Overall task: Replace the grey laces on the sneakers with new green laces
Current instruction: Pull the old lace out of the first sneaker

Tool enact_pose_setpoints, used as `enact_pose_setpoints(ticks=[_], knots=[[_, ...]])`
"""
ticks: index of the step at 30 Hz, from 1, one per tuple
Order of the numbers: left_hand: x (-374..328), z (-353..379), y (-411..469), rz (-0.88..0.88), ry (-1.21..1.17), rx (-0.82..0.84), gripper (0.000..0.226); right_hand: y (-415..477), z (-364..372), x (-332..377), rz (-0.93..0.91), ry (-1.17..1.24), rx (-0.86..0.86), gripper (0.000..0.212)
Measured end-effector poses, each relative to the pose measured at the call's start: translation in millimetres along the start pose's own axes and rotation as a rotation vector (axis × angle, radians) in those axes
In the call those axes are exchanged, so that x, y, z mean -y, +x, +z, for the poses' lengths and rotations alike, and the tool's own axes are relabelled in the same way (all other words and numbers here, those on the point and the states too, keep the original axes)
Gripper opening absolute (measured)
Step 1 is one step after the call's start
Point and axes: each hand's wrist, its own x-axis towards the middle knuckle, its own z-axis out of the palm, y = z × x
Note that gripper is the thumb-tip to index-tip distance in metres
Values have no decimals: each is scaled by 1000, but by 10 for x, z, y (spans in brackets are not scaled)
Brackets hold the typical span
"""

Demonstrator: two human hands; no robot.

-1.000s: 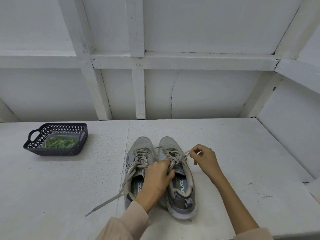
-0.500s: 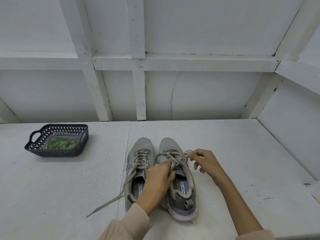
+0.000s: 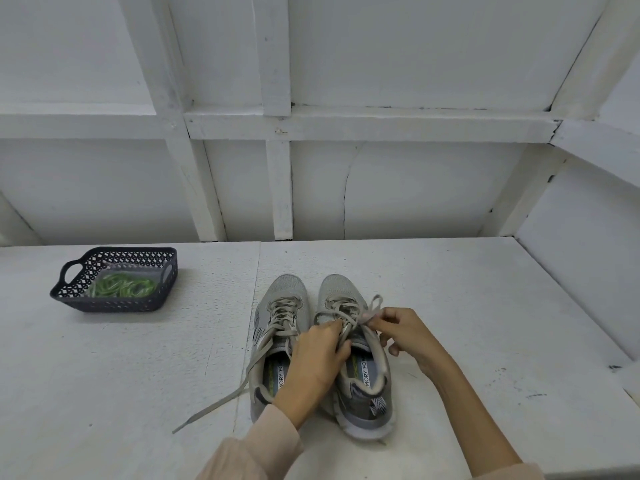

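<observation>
Now, head view: early stage, by my read. Left hand (image 3: pixel 318 355) pinches grey lace (image 3: pixel 347 330) over tongue of right-side sneaker (image 3: pixel 341 289). Right hand (image 3: pixel 405 334) pinches loop of same lace just beside it. Both grasping, so knot looks mid-loosening. Left-side sneaker (image 3: pixel 287 289) sits touching its mate on table (image 3: pixel 485 306). Its bow is undone and loose lace end (image 3: pixel 214 402) trails over table, yet lace remains threaded through eyelets. Green laces (image 3: pixel 121 286) lie bundled in dark basket (image 3: pixel 114 306), well apart at far left, untouched. Left to do: nearly everything — pull both greys out, thread both greens.
</observation>
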Motion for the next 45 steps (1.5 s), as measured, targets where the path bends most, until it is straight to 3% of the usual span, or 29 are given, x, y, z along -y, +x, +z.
enact_pose_setpoints(ticks=[3, 6, 8, 14, 17, 21, 27, 29, 33, 38, 45], knots=[[1, 6, 4, 2, 15, 4, 19, 15, -29, 4, -32, 18, -27, 4], [3, 3, 5, 8, 17, -5, 18, 51, -23, -17, -106, 110, -185, 19], [-2, 1, 6, 4, 10, -4, 18, 66, -23, -18, -111, 191, -273, 17], [-19, -1, -10, 13, 29, -17, 18, 17, 12, -22, 7, -16, -10, 8], [-31, -4, -23, 10, 25, -19, 20, 25, 5, -16, -46, 22, -118, 16], [-44, -2, -25, 11, 65, -17, 18, 36, -35, -7, -106, 254, -341, 7], [-49, -2, -21, 7, 77, -14, 19, -13, -3, -18, -19, -1, 25, 13], [-52, -7, -27, 10, 77, -9, 18, -2, -8, 1, -57, 13, -8, 19], [-47, -6, -31, 10, 75, -18, 19, 22, -57, 6, -78, 204, -236, 11], [-41, 0, -31, 3, 68, -2, 18, -34, -11, 4, 0, 55, -24, 8], [-40, 3, -32, 7, 69, -14, 20, 21, -34, -27, -33, 225, -243, 8]])
